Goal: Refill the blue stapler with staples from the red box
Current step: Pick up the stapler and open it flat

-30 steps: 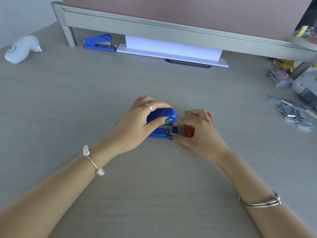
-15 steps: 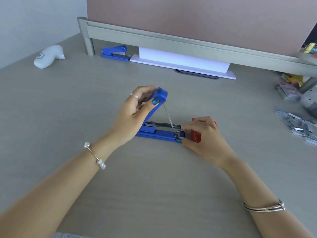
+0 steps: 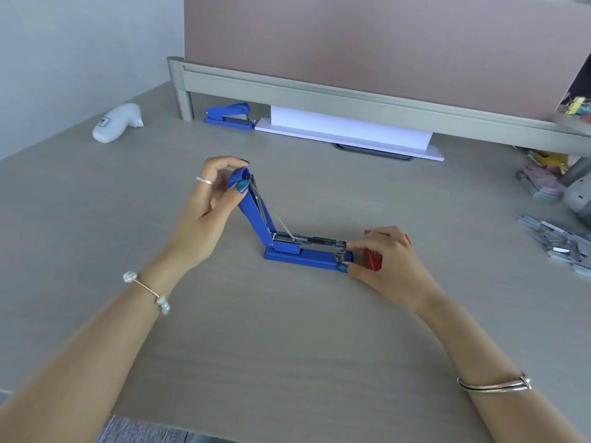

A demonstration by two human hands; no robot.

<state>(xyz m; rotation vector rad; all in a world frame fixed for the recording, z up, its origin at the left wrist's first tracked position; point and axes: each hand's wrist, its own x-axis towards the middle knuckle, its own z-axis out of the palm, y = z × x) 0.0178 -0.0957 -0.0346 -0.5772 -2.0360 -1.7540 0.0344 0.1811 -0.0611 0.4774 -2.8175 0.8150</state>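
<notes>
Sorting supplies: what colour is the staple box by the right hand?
Red box, head view.

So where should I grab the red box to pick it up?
Probably by its two long sides, coming down from above. The red box lies flat on the desk just past the front of the open blue stapler, mostly hidden under the right hand, so its top stays the easiest way in.
</notes>
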